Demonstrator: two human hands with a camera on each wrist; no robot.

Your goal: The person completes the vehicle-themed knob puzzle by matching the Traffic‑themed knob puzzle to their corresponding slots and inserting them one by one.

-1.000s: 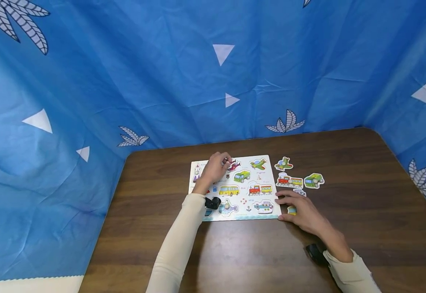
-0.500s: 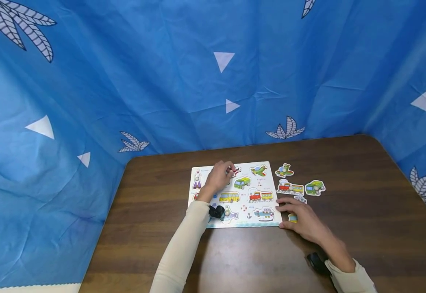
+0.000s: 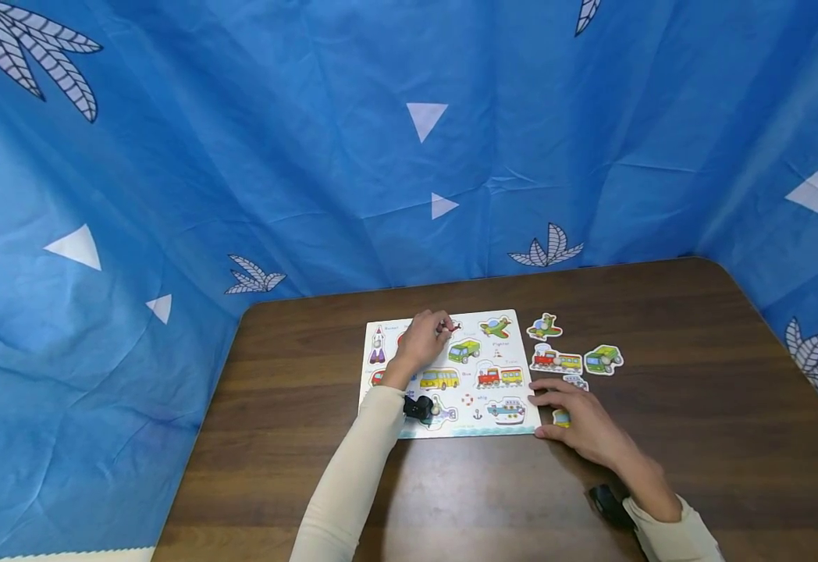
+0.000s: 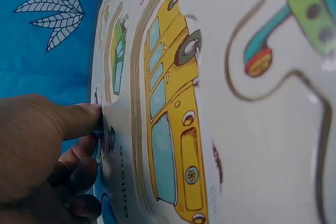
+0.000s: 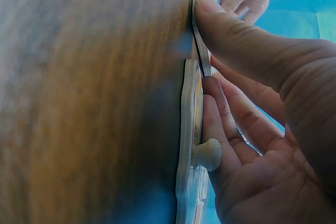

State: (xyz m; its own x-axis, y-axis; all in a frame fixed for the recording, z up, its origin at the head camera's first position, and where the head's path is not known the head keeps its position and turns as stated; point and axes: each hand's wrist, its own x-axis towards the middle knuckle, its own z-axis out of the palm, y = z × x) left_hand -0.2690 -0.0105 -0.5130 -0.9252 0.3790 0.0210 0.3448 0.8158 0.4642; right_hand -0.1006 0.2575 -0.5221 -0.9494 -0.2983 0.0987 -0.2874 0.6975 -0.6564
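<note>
The left hand [image 3: 419, 342], its fingers apparently clamped on the helicopter piece [image 3: 455, 327], has shifted slightly rightward, suggesting fitting adjustments, while the right hand's [image 3: 588, 421] parted fingers steady the board [image 3: 467, 363].

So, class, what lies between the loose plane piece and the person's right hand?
The head view shows the loose train piece between the plane piece and the right hand, then another piece, partly hidden by that hand.

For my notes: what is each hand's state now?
Left hand: fingers curled; whether they hold anything cannot be told.
Right hand: open, touching the puzzle board.
</note>
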